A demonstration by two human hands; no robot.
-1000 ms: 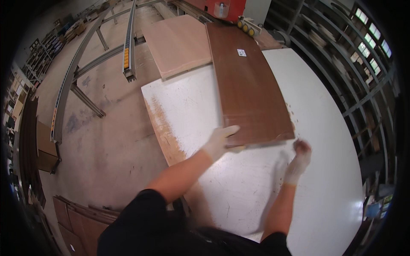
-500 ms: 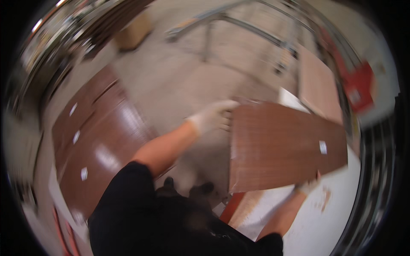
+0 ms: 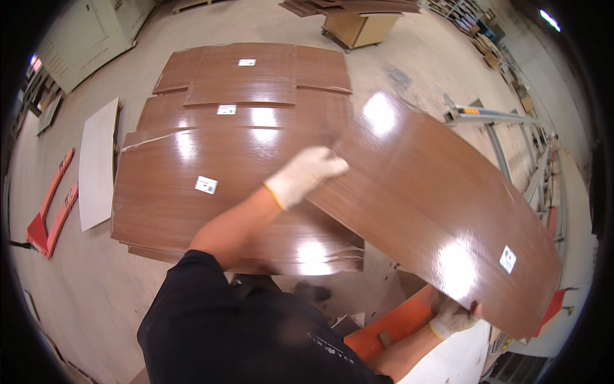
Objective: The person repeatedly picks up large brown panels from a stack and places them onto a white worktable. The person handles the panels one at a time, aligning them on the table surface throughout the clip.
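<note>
A large brown wood-grain panel (image 3: 435, 211), glossy as if wrapped in clear film, is held slanting in front of me on the right. My left hand (image 3: 308, 174), in a pale knit glove with a yellow cuff, is closed on its left end. Lower right, my right hand (image 3: 455, 318), gloved the same way, grips the near long edge; part of it is hidden under the panel. One white label (image 3: 508, 259) sits near the panel's right end. Beneath and left of my left arm lies a stack of similar brown panels (image 3: 166, 214), several with white labels.
A red pallet jack (image 3: 48, 208) and a pale board (image 3: 97, 166) are at the left. A wheeled carton-coloured stand (image 3: 361, 30) bears more brown boards at the back. Metal rails (image 3: 499, 116) run along the right. An orange surface (image 3: 393, 326) is beside my right forearm.
My body and view have swung left, so the panel stack now lies ahead. The held panel has come off the right side toward the stack, still in both hands.
</note>
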